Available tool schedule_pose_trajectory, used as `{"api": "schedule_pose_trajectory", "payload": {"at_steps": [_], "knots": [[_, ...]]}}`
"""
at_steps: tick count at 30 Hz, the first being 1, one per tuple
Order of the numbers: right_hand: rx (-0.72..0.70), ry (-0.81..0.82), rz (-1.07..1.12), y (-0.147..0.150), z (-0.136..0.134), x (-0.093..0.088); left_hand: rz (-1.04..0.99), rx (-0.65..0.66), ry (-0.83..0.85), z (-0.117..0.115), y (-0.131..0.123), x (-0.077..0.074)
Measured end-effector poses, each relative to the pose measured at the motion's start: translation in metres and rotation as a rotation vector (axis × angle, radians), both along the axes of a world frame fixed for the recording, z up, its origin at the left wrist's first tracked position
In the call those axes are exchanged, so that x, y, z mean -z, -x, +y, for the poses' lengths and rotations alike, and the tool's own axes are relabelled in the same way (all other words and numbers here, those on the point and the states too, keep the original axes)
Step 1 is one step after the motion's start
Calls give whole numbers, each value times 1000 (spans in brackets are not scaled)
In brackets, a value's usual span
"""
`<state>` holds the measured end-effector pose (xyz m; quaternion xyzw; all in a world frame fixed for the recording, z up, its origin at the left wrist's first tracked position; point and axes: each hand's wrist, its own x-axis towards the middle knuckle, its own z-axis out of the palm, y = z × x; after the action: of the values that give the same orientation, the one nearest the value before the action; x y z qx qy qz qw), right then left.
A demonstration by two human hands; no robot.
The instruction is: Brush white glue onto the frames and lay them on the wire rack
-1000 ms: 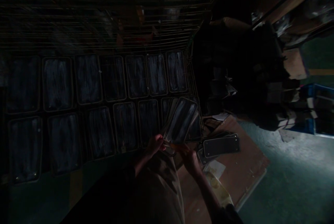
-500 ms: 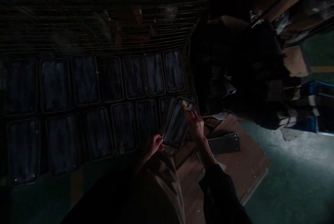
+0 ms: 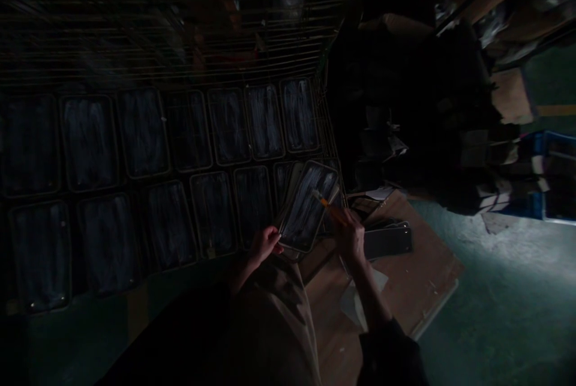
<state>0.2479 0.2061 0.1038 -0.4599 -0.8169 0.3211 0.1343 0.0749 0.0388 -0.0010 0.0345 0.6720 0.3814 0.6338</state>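
My left hand [image 3: 266, 243] pinches the lower left corner of a dark rectangular panel [image 3: 306, 209] with rounded corners and a pale rim. Whitish streaks run along the panel's face, and it is tilted to the right. In my right hand [image 3: 351, 237], closed round the handle, is a brush [image 3: 322, 199] with an orange part and pale bristles. Its tip is over the panel's face, apparently touching it. Under the held panel the edges of one or more similar panels show, partly hidden.
Similar streaked panels [image 3: 263, 122] lie in two rows on the left. Behind them rises a wire rack [image 3: 180, 74]. A wooden board [image 3: 423, 278] at right carries a dark panel [image 3: 387, 243] and a pale sheet [image 3: 364, 299]. A blue crate [image 3: 560, 212] stands far right.
My right hand has moved down and slightly right, drawing the brush from the panel's top edge towards its middle. More whitish streaks show on the panel. My left hand keeps its hold.
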Motion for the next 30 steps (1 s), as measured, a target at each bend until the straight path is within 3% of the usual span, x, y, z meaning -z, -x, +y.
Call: {"api": "schedule_pose_trajectory", "payload": {"at_steps": [3, 5, 8, 12, 15, 18, 25, 30], "knots": [[-45, -156, -58, 17, 47, 8, 12, 13, 11, 0, -1, 2], [-99, -188, -117, 22, 55, 16, 17, 17, 19, 0, -2, 1], [-184, -163, -181, 13, 27, 24, 23, 3, 17, 1, -3, -2], [-277, -82, -206, -13, -47, 20, 43, 0, 23, 0, -2, -5], [-225, 14, -219, -23, -94, 12, 24, 24, 33, 0, -1, -7], [-145, 102, -212, -19, -124, 6, -7, -2, 40, 1, 0, -9], [-8, 282, -18, 2, -154, 3, 25, -16, 12, 1, 1, -4], [196, 296, 7, -19, -131, 9, 33, 59, -33, -1, 3, -3]]}}
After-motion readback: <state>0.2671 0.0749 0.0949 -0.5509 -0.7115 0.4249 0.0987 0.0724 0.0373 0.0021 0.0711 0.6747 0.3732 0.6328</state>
